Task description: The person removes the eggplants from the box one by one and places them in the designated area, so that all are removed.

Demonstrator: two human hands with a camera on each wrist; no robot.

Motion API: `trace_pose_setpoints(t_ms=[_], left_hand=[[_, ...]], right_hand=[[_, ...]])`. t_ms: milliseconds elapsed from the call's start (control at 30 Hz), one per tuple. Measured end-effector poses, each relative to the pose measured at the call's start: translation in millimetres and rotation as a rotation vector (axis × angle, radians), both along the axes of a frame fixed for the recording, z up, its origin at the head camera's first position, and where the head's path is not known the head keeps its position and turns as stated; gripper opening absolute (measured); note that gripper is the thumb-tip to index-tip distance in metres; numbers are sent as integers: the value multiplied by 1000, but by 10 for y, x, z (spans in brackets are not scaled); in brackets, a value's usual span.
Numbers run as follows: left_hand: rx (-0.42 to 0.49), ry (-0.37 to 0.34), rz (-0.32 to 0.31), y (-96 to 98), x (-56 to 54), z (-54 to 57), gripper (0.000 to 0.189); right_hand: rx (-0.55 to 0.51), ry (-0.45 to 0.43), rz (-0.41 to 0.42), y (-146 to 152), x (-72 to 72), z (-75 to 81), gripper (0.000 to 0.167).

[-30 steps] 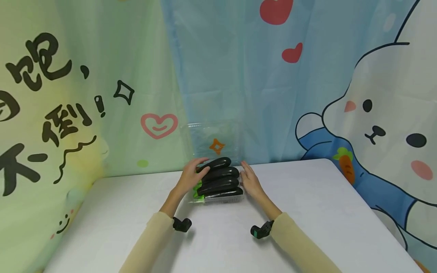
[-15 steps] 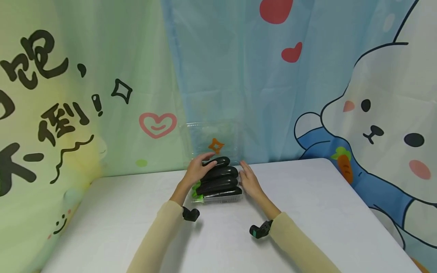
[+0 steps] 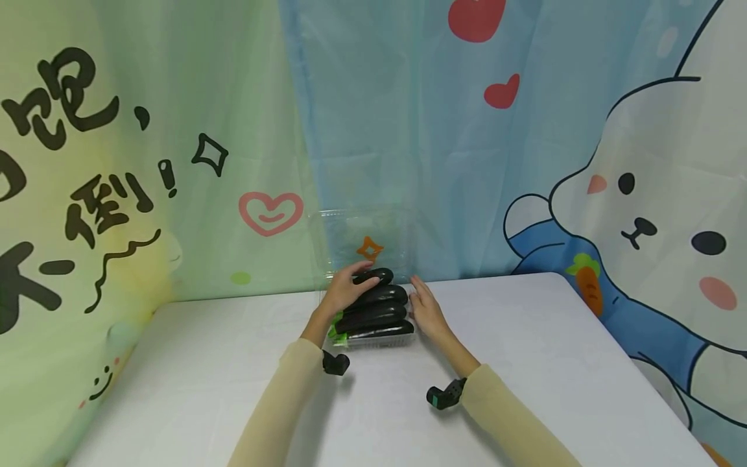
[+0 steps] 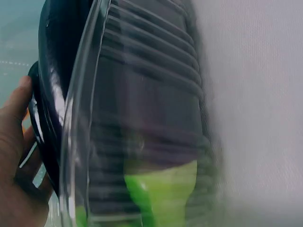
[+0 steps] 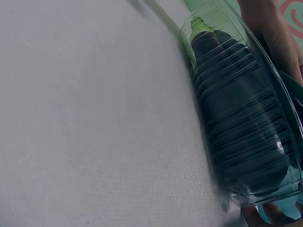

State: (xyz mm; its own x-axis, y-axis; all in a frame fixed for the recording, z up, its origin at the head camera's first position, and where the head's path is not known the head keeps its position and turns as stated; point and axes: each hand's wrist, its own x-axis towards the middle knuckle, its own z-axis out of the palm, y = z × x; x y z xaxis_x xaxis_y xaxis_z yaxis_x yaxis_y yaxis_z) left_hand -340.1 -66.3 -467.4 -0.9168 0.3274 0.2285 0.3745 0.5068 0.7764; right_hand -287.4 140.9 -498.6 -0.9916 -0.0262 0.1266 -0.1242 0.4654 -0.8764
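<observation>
The eggplants look smooth and very glossy. Their box is of thin, clear, shiny plastic with ribbed walls; at its twelve o'clock, the lid is also clear plastic. The table has matt, finely woven cloth at six o'clock. The curtain, at twelve, is creased cloth. The sleeves, at eight and four, are matt cloth.

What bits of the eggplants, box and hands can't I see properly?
Far eggplant: its left end, head view, behind the left hand.
Clear box: its inside bottom, head view, covered by the eggplants.
Right hand: mostly cut off by the picture's edge, right wrist view.
Green cap: blurred, its end cut off by the bottom edge, left wrist view.
</observation>
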Motion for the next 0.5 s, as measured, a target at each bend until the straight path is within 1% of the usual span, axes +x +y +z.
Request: trace_pose_setpoints(t_ms=[67,233,367,500], left_hand=[[-36,5,12,28,7,3,53],[-139,51,53,87,34,29,53],[-161,92,68,103,49,40,48],[-185,128,75,92,58,27,47]], right_hand=[[2,2,1,0,1,-3,47],[18,6,0,2,-3,-1,46],[12,4,1,1,-1,4,46],[3,-3,5,0,3,8,47]])
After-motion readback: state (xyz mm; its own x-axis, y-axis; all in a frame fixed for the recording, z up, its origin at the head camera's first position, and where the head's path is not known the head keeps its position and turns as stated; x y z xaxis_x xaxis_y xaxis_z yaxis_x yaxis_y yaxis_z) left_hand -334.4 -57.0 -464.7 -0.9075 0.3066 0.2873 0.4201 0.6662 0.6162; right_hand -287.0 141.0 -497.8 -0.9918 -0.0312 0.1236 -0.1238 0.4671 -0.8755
